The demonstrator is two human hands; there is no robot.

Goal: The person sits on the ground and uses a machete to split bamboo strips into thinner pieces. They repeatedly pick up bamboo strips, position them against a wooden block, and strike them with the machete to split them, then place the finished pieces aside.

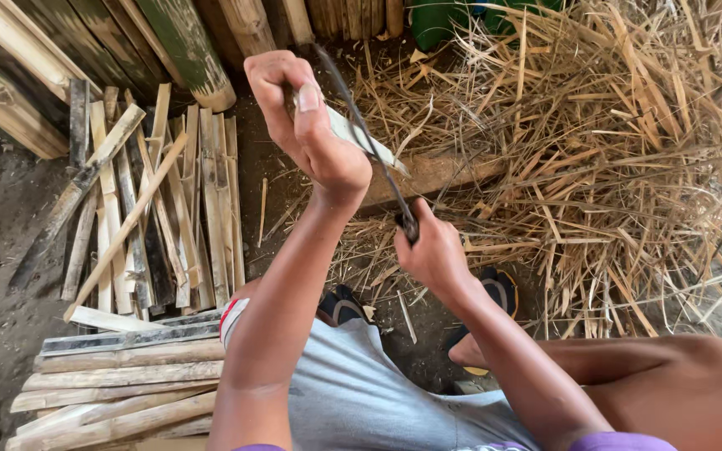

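Observation:
My left hand is raised and shut on a short pale bamboo strip, thumb pressed along it. My right hand grips the handle of a long curved dark knife. The blade runs up and left from that hand and crosses the strip just beside my left thumb. Both forearms reach forward over my knees, over grey shorts. Behind the hands lies a brown wooden block on the ground.
A big heap of dry bamboo shavings covers the right side. Split bamboo slats lie on the dirt at left, more slats stacked at lower left. Whole bamboo poles lean at the top. My sandalled feet rest below.

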